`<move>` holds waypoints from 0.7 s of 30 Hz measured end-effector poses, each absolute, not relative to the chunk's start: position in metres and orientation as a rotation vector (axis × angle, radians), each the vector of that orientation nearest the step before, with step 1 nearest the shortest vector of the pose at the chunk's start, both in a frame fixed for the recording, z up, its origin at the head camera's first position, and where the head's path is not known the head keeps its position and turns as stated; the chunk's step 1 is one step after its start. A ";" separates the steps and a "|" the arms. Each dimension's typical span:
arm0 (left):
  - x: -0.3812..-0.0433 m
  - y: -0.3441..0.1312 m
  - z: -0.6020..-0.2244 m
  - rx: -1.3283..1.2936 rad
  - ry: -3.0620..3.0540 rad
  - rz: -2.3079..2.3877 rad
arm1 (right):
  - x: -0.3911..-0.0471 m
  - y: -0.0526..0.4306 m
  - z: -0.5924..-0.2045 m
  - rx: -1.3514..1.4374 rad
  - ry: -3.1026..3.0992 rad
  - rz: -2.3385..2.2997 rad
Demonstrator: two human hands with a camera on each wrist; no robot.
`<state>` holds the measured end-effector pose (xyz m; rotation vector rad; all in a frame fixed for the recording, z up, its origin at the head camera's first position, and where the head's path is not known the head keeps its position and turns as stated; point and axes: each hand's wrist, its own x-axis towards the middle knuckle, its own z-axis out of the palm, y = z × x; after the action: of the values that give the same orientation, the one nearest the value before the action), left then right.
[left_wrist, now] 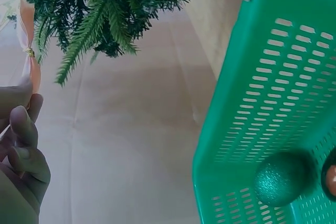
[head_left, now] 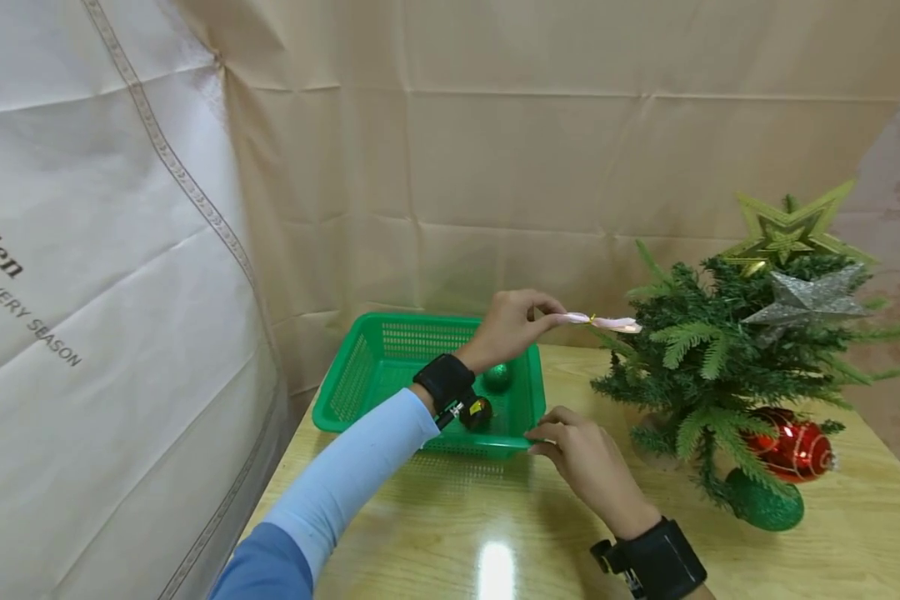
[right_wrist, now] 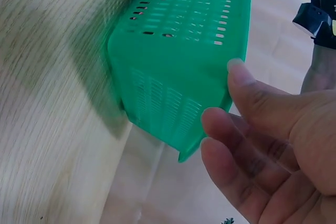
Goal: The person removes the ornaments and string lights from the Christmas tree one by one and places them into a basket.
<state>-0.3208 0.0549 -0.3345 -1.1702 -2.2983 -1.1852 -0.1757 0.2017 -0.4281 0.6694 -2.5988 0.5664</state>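
Note:
My left hand (head_left: 513, 325) pinches one end of a pink ribbon bow (head_left: 617, 324) between thumb and fingers. A gold tie cinches the bow's middle, and its far end reaches the left branches of a small artificial Christmas tree (head_left: 690, 367). At the near right corner of a green plastic basket (head_left: 337, 417), my right hand (head_left: 588, 462) grips the rim with thumb and fingertips. Inside the basket lie a glittery green ball (left_wrist: 282, 179) and a dark ball (head_left: 476, 413) with a yellow mark, partly hidden by the left wrist.
On the tree hang a gold star (head_left: 787, 233), a silver star (head_left: 810, 296), a red ball (head_left: 791, 446) and a green ornament (head_left: 768, 500). Everything stands on a light wooden table (head_left: 412, 533). A beige cloth (head_left: 510, 167) hangs behind, a pale printed one (head_left: 105, 292) at left.

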 end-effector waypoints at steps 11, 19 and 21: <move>-0.323 0.048 -0.344 -1.121 -2.312 -1.191 | -0.175 0.200 -0.429 0.631 -2.615 0.581; -0.324 0.042 -0.349 -1.088 -2.303 -1.148 | -0.175 0.200 -0.429 0.627 -2.601 0.573; -0.324 0.041 -0.350 -1.086 -2.305 -1.138 | -0.175 0.200 -0.429 0.625 -2.600 0.572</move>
<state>-0.3240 0.0405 -0.3498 -1.0855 -2.3051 -1.1382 -0.1749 0.1995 -0.4287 0.6248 -2.5996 0.5716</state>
